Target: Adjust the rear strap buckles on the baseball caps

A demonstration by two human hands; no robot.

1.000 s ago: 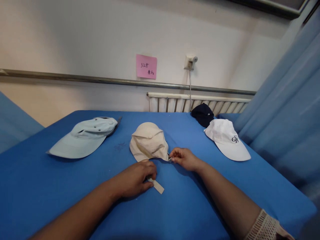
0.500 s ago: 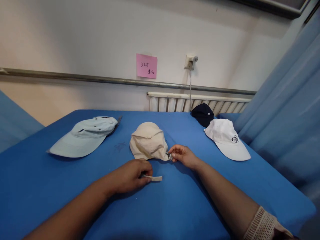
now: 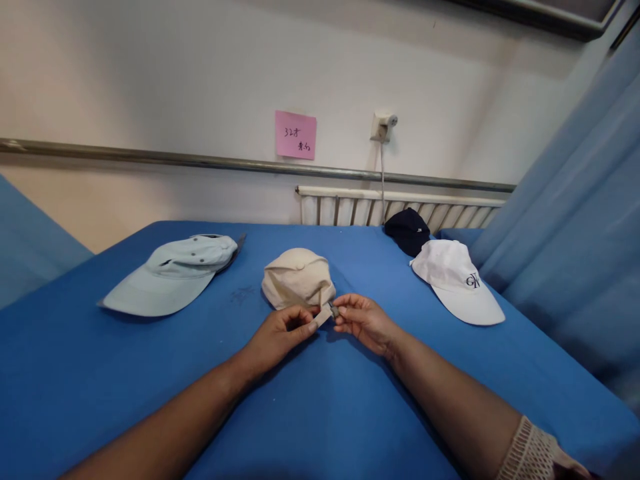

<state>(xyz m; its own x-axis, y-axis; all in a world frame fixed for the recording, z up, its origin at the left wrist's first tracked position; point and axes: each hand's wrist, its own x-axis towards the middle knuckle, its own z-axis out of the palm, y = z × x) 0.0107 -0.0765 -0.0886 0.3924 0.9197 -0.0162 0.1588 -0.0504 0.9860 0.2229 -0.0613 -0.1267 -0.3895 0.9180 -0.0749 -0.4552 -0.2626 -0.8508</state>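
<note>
Left hand pinched on a short beige fabric strap, thumb on the near face, fingertips mostly hidden behind. Right hand has thumb and fingers together on a small dull-metal buckle. Strap and buckle meet just in front of a soft beige cloth cap, crown up, mid-table on the smooth blue cover. Can't tell if the strap end is through the buckle or only against it; too small, partly hidden by fingers.

Step in hand, my read: mating strap to buckle at the cap's edge. Next move calls for buckle held steady on the right, strap end square to the slot, feed from the left. Risk: limp strap folding at the slot, or the buckle twisting.

Clear of both hands: pale mint cloth cap left; white cap with dark lettering and navy cap right.
</note>
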